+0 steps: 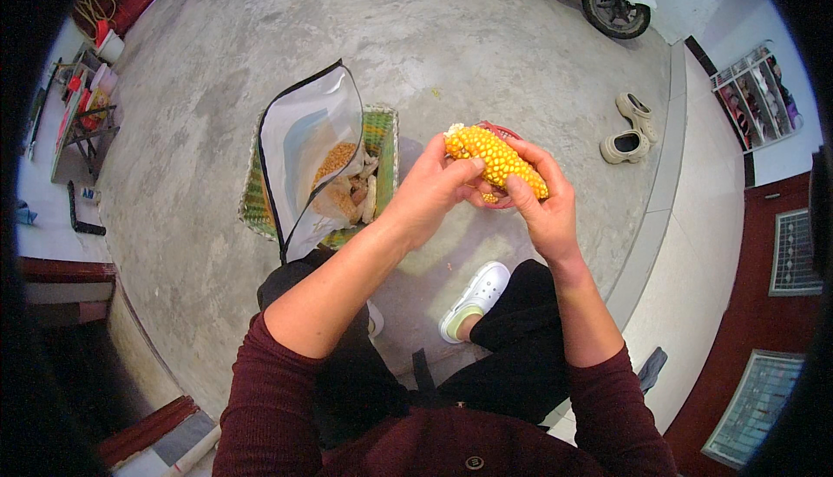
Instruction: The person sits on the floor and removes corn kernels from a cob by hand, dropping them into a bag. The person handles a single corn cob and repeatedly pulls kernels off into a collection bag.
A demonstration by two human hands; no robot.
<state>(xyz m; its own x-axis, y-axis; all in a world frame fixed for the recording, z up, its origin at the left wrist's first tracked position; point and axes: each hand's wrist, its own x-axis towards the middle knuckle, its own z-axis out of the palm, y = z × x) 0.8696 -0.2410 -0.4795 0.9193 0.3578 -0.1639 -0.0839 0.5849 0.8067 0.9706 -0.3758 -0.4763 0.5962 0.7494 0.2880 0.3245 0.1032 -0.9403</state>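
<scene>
An ear of dried yellow corn (pixel 496 157) is held up in front of me between both hands. My left hand (pixel 437 184) grips its left end, thumb pressed against the kernels. The fingers of my right hand (pixel 545 184) wrap the far side and right end, with the thumb on the near side. Below the corn, a red basket (pixel 500 129) is mostly hidden by it and my hands. To the left stands a green and yellow woven basket (pixel 384 132). A zip-edged plastic bag (pixel 296 132) gapes in it, holding loose kernels (pixel 337 159). Pale cobs (pixel 369 200) lie beside the kernels.
Beige clogs (pixel 626 145) sit on the concrete floor (pixel 416 35) to the right, near a raised tiled strip (pixel 680 217). A scooter wheel (pixel 615 5) is at the top right. A shoe rack (pixel 758 96) stands against the wall. My white clog (pixel 478 295) is below my hands.
</scene>
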